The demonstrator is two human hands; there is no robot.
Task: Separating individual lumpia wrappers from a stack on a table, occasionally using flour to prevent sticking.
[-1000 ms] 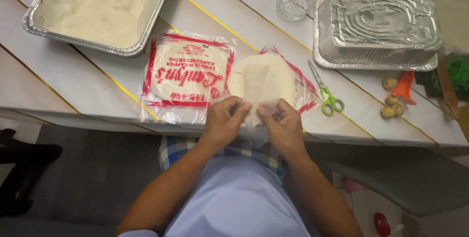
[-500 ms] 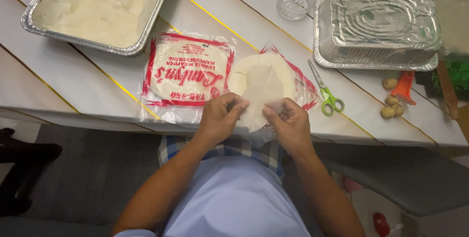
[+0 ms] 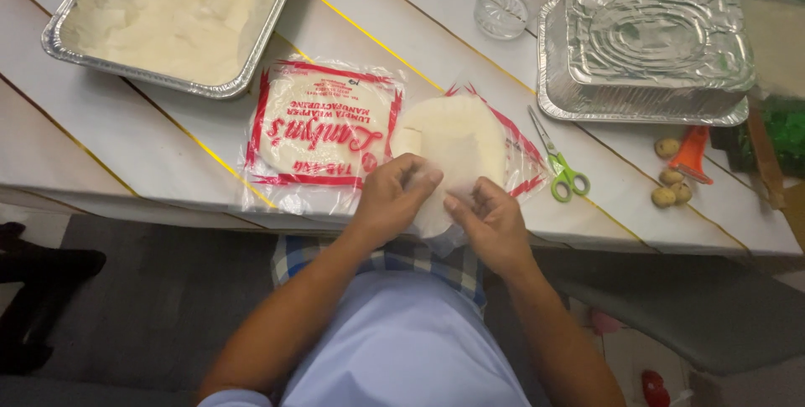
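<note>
A stack of thin round white wrappers lies on an opened red-and-clear plastic bag near the table's front edge. My left hand and my right hand both pinch the near edge of the top wrapper, which hangs a little over the table edge. A small pale piece sits at the stack's left rim. To the left lies a sealed packet of wrappers with red print.
A foil tray of white sheets stands at the back left. Two stacked foil trays, green-handled scissors, a clear cup, several small round nuts and an orange tool are on the right.
Both hands have shifted slightly along the wrapper's near edge, the fingers working at it. The wrapper stack and packets have stayed in place.
</note>
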